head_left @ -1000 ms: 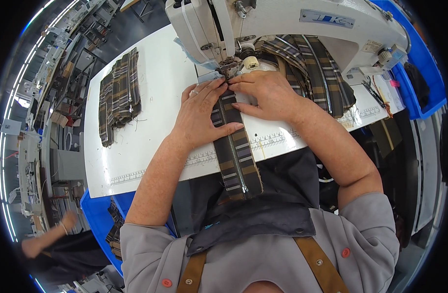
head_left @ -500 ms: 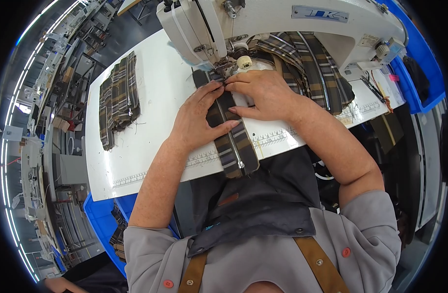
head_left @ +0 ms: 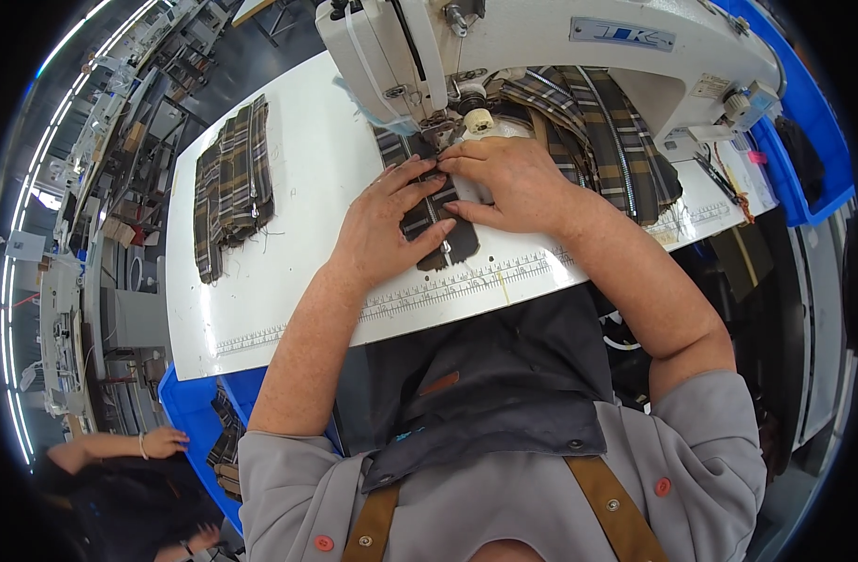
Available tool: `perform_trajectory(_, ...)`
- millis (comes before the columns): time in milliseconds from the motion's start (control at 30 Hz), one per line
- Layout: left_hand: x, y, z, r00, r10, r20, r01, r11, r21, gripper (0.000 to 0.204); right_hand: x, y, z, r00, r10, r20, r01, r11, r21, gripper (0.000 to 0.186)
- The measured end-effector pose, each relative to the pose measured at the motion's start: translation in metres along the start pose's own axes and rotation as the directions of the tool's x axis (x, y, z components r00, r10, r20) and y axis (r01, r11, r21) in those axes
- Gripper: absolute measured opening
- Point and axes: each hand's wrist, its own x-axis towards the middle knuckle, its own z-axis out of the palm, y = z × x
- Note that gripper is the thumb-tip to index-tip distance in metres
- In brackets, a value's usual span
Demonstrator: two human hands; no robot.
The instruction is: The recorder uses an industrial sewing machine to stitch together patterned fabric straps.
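A dark plaid fabric strip with a metal zipper [head_left: 462, 245] lies lengthwise under the needle area of a white sewing machine [head_left: 532, 42]. My left hand [head_left: 382, 223] rests on the strip's left side, fingers stretched forward and thumb apart near the zipper's lower end. From the right, my right hand [head_left: 515, 183] presses the same strip, its index fingertip close to the presser foot [head_left: 436, 133] and its thumb stretched out. The two hands' fingertips nearly meet in front of the needle. Part of the strip is hidden beneath them.
Plaid zippered pieces [head_left: 234, 178] lie on the white table [head_left: 307, 140] at left; more plaid pieces [head_left: 621, 140] are bunched under the machine arm. Snips [head_left: 714, 175] lie at right. Blue bins stand lower left [head_left: 183, 405] and right [head_left: 833, 199]. Another person's hand [head_left: 165, 441] shows at lower left.
The zippered strip has slid away from me under the machine; its near end no longer hangs past the table edge. My hands stay nearly in place. Another person's arm has come into view.
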Motion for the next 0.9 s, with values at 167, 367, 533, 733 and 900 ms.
perform_trajectory(167, 0.0004, -0.0061, 0.0006, 1.0, -0.006, 0.001, 0.006, 1.0, -0.021, 0.042, 0.0009, -0.0012, -0.0003, 1.0, 0.008, 0.008, -0.008, 1.0, 0.016, 0.045)
perform_trajectory(367, 0.0004, -0.003, 0.0017, 1.0, -0.004, -0.007, 0.004, 1.0, 0.001, 0.043, 0.0003, -0.0026, -0.0014, 1.0, 0.008, 0.006, -0.009, 1.0, 0.011, 0.044)
perform_trajectory(533, 0.0008, -0.0044, 0.0026, 0.998, -0.061, -0.012, 0.061, 0.998, -0.014, 0.043, 0.0002, -0.0026, -0.0022, 0.999, 0.023, 0.045, -0.025, 0.999, 0.035, 0.044)
perform_trajectory(733, 0.0024, -0.0018, 0.0021, 0.996, -0.091, -0.01, 0.091, 0.996, 0.001, 0.045, 0.0004, -0.0043, -0.0037, 0.998, 0.039, 0.056, -0.04, 0.999, 0.026, 0.045)
perform_trajectory(900, 0.0036, -0.0072, 0.0045, 0.999, -0.042, 0.026, 0.035, 0.973, 0.227, 0.058, 0.0008, -0.0038, -0.0009, 1.0, 0.002, -0.002, -0.002, 1.0, 0.0, 0.043)
